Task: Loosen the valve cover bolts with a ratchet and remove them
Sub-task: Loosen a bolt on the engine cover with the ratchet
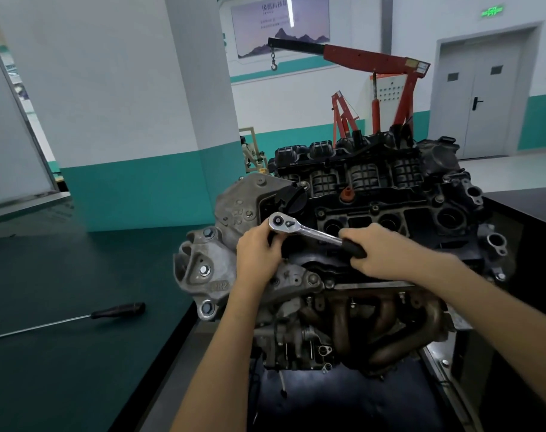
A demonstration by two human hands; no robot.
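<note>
The black-handled chrome ratchet [309,231] was gripped by the right hand [380,251], its head pinched by the left hand [259,251]. Small bolts [374,208] were seen seated in the black valve cover [371,179]. The loosening was judged barely begun.

- A single view, from a camera worn on the person's head, facing forward and tilted down along both forearms.
- It sits close over the engine [374,198]; the left hand [259,249] and right hand [387,254] on the ratchet [312,231] lie near frame centre.
- The wide angle also takes in a pillar [140,104], the red hoist [374,57] and a far door [483,98], with uprights leaning at the borders.
</note>
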